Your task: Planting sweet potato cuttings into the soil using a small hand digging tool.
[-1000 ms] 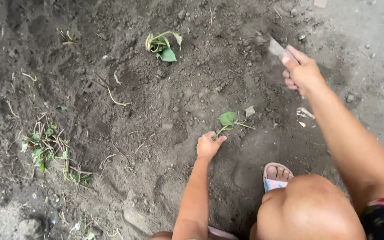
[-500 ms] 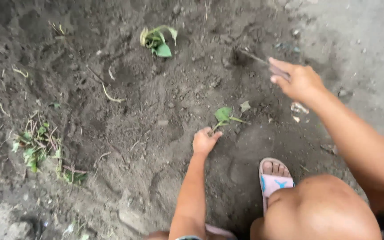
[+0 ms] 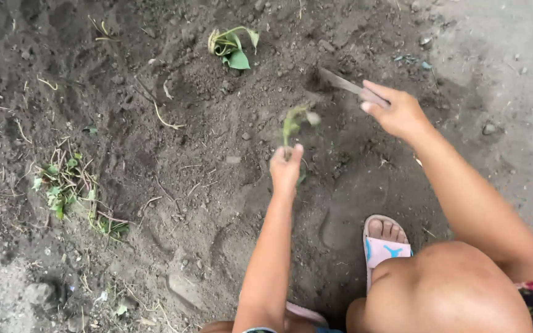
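Soil (image 3: pixel 155 185), dark and loose, fills nearly the whole view, with a paler, harder strip of ground (image 3: pixel 513 74) along the right edge. The left hand (image 3: pixel 286 168) is clenched around the stem of a small green seedling (image 3: pixel 295 121), lifted clear of the soil and blurred, its leaves above the fist. The right hand (image 3: pixel 396 111) is closed on the handle of a flat metal blade (image 3: pixel 340 80), whose tip touches the earth just beyond the seedling. Between the 2 hands lies a patch of bare, disturbed soil. Another plant (image 3: pixel 232 48) with curled leaves lies farther out, well apart from both hands. Off to the left, a scatter of pulled weeds (image 3: pixel 63 185) rests on the dirt. Near the bottom edge, 1 foot in a pink sandal (image 3: pixel 385 245) stands beside the person's bent knee (image 3: pixel 445 290), which crowds the lower right.
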